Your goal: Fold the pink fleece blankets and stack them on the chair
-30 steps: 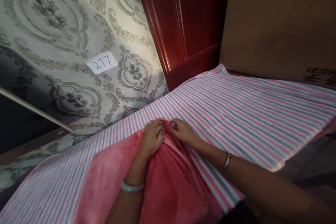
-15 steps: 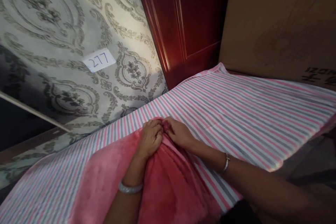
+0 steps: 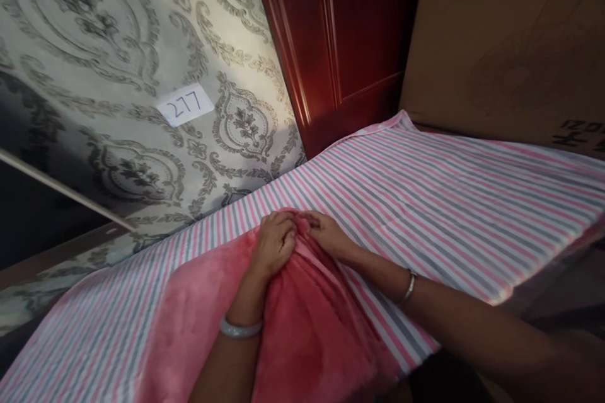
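Note:
A plush pink-red blanket [image 3: 302, 327] lies over a sheet with pink, grey and white stripes [image 3: 425, 195]. Its far edge is bunched into folds between my two hands. My left hand [image 3: 276, 240] is closed on the gathered cloth, knuckles up. Close beside it on the right, my right hand [image 3: 324, 233] pinches the same bunch with bent fingers. Folds fan out from the bunch toward me. Part of the fingertips of both hands is hidden in the cloth.
Patterned wallpaper [image 3: 127, 44] with a paper marked 277 [image 3: 184, 104] borders the far left side. A dark red wooden panel [image 3: 359, 31] and a large cardboard box [image 3: 510, 44] stand behind the sheet. A thin pale rod [image 3: 66, 189] slants at the left.
My right hand's fingers have loosened slightly and stretched over the bunched blanket. My left hand keeps its grip. The whole view has shifted a little.

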Action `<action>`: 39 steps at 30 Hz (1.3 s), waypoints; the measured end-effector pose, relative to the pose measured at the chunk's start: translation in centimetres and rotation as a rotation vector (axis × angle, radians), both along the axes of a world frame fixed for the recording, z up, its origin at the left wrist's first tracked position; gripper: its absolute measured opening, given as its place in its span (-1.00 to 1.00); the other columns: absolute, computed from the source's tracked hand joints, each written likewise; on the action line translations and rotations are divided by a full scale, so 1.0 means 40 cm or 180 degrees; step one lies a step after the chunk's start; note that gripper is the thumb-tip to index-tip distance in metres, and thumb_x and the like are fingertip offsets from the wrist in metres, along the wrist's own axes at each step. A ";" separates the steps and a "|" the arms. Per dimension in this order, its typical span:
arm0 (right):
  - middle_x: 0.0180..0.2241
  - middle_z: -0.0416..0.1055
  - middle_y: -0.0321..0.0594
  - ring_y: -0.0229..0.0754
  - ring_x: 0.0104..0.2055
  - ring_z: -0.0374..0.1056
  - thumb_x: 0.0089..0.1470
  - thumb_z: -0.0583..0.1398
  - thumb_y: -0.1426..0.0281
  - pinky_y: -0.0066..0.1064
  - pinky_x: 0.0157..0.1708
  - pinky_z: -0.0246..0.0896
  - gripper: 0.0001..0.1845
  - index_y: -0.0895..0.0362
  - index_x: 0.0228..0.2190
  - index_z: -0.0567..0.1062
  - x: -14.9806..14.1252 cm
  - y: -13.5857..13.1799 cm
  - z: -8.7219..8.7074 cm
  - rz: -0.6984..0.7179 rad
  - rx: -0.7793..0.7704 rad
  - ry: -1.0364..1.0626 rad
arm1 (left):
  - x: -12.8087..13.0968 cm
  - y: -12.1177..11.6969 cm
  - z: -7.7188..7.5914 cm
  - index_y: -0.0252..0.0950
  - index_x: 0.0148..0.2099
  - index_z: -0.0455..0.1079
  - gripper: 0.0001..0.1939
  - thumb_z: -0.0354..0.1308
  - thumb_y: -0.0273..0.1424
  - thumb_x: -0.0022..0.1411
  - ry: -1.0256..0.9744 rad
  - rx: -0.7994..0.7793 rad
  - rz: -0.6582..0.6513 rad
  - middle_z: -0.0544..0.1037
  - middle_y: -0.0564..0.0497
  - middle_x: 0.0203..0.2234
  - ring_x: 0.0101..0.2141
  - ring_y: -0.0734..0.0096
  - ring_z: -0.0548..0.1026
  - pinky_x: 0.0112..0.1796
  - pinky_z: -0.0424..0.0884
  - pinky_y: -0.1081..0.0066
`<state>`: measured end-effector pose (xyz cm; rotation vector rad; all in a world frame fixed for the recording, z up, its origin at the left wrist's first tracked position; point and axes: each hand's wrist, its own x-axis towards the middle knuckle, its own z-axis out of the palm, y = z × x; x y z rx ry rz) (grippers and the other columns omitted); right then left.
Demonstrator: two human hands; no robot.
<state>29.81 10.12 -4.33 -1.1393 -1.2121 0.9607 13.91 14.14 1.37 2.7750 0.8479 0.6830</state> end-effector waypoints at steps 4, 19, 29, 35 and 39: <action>-0.17 0.54 -0.22 -0.22 -0.15 0.46 -0.08 0.09 0.62 -0.39 -0.12 0.35 -0.57 0.10 -0.13 0.37 0.003 -0.008 0.013 0.0156 -0.0369 0.0517 | -0.005 -0.001 0.010 -0.22 -0.37 0.39 -0.81 -0.04 -0.43 0.21 -0.0076 -0.0015 -0.0003 0.59 -0.05 -0.11 -0.09 0.20 0.45 -0.07 0.28 0.15; -0.23 0.49 -0.27 -0.19 -0.18 0.43 -0.05 0.19 0.48 -0.40 -0.16 0.32 -0.61 0.09 -0.11 0.35 0.012 -0.006 0.023 0.0345 -0.0754 0.1053 | 0.008 0.012 0.020 -0.17 -0.30 0.48 -0.77 -0.01 -0.46 0.17 0.0522 0.0138 -0.0395 0.61 0.03 -0.06 0.14 0.13 0.32 0.21 0.06 -0.05; -0.24 0.46 -0.20 -0.17 -0.19 0.37 0.09 0.15 0.56 -0.36 -0.14 0.20 -0.87 0.12 -0.31 0.44 0.020 -0.042 0.017 -0.0068 0.0229 -0.1743 | 0.022 -0.008 0.033 -0.18 -0.35 0.43 -0.84 0.03 -0.46 0.11 0.0789 0.0445 -0.0144 0.60 -0.03 -0.27 0.01 0.07 0.38 0.26 -0.03 -0.14; -0.29 0.48 -0.11 -0.11 -0.29 0.37 0.20 0.19 0.36 -0.35 -0.32 0.11 -0.89 0.13 -0.30 0.50 0.030 -0.086 0.047 0.0010 -0.0082 -0.2590 | 0.023 -0.007 0.035 -0.19 -0.41 0.37 -0.87 0.01 -0.45 0.12 0.0839 0.0502 -0.0035 0.56 -0.04 -0.40 0.03 0.03 0.37 0.25 -0.02 -0.16; -0.35 0.52 -0.14 -0.10 -0.34 0.39 0.21 0.19 0.34 -0.37 -0.40 0.04 -0.87 0.12 -0.28 0.53 0.031 -0.084 0.050 0.0070 -0.0191 -0.2421 | 0.027 -0.010 0.041 -0.19 -0.42 0.36 -0.87 0.01 -0.45 0.12 0.0869 0.0526 -0.0005 0.57 -0.05 -0.40 0.03 0.00 0.37 0.23 -0.01 -0.20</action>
